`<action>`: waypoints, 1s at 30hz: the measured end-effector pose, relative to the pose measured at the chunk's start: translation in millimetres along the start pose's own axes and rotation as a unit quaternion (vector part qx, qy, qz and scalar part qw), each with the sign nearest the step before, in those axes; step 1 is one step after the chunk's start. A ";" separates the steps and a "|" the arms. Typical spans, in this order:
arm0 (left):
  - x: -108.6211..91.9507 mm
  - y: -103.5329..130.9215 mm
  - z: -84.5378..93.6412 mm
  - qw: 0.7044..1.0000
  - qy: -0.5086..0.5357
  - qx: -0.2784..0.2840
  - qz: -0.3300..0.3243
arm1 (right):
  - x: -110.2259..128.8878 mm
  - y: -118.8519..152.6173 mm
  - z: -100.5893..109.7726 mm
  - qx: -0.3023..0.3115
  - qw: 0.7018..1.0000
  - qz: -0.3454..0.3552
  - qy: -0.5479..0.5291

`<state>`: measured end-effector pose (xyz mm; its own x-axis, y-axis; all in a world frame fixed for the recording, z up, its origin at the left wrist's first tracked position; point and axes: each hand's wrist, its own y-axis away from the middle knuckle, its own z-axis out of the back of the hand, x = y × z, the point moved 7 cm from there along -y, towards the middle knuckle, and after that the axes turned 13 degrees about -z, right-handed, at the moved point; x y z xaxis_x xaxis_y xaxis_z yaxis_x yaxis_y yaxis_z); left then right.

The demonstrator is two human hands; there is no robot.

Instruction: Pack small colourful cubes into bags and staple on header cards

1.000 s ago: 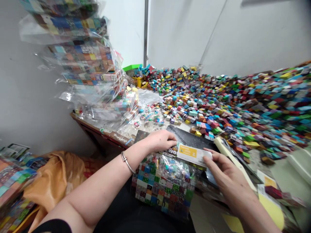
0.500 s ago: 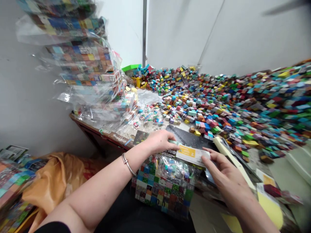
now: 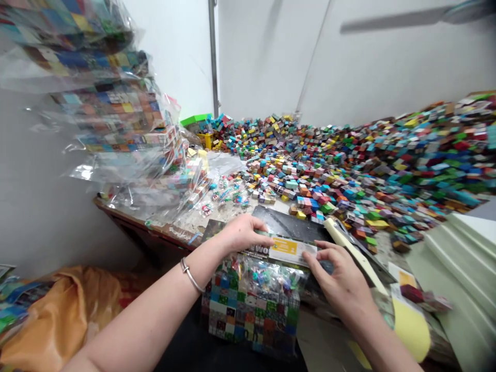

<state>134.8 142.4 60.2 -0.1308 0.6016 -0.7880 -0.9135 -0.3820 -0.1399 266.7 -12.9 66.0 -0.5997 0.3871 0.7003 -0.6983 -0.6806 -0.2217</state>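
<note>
Label (image 3: pixel 290 251), white and yellow, lying on the dark card (image 3: pixel 253 251) atop a clear bag (image 3: pixel 263 268) of patterned blocks (image 3: pixel 251 315). The right hand (image 3: pixel 343 271) pinches its right end, thumb against fingers; the left hand (image 3: pixel 243 232), fingers bent, is at its left end, grip unclear. Loose blocks (image 3: pixel 321 173) lie heaped beyond.

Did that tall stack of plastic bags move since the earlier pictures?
No. The tall stack of plastic bags stands at the same corner of the table; both shifted left in the picture together, so the camera probably turned.
</note>
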 end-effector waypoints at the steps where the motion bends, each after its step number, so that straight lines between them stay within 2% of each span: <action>1: -0.3 -0.1 -0.5 1.000 0.006 0.002 -0.002 | 0.1 0.0 -0.6 0.001 1.000 -0.002 0.000; 6: 0.8 0.2 -2.2 0.999 0.036 0.004 0.005 | -6.9 1.2 -6.2 0.014 0.999 -0.044 -0.023; 10: 0.8 0.0 -3.4 0.998 0.062 0.005 0.000 | -25.8 0.2 -8.0 0.038 0.986 -0.146 -0.066; 12: -1.1 0.3 -3.2 0.997 0.077 0.006 -0.001 | -29.0 0.9 -9.8 0.075 0.975 -0.182 -0.105; 16: -7.0 1.2 -1.7 0.995 0.099 0.003 0.005 | -15.1 7.5 -19.8 0.202 0.937 -0.185 -0.214; 18: -8.6 1.3 -2.8 0.993 0.115 0.007 0.008 | -9.3 10.3 -22.2 0.233 0.921 -0.181 -0.254; 25: -1.3 0.5 -8.3 0.991 0.135 0.009 0.023 | -6.7 10.0 -21.8 0.245 0.884 -0.200 -0.345; 30: -0.2 1.8 -8.4 0.990 0.139 0.002 0.037 | -2.6 12.4 -18.8 0.269 0.863 -0.213 -0.370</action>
<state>136.4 135.7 55.1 -0.0873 0.3563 -0.9303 -0.9067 -0.4152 -0.0739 252.3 -10.6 48.7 0.2194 0.3056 0.9265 -0.3923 -0.8419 0.3706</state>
